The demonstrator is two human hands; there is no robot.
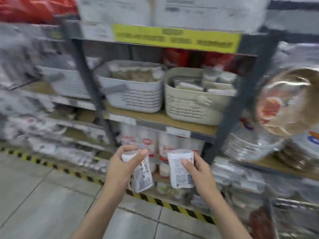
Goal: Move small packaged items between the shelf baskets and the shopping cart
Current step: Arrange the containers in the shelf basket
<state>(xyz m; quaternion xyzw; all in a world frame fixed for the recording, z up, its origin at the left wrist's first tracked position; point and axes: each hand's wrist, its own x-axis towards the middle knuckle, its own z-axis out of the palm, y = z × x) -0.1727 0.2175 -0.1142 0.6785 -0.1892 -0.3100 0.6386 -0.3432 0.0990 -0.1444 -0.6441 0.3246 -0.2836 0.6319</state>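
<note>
My left hand (120, 167) grips a small white packet with dark print (142, 176) by its upper end. My right hand (200, 173) holds a second white packet (179, 169), its barcode side facing me, thumb pressed on its front. Both packets hang in front of the lower shelf, below the baskets. On the wooden shelf above stand a pale grey basket (138, 95) full of tan packets and a beige basket (189, 106) with flat white packets. No shopping cart is in view. The picture is blurred by motion.
A dark metal rack post (89, 80) rises left of the baskets and another (229, 107) to their right. A yellow sign (176, 38) runs along the upper shelf. Black-and-yellow tape (69, 169) marks the floor edge. Bagged goods hang at the right (290, 100).
</note>
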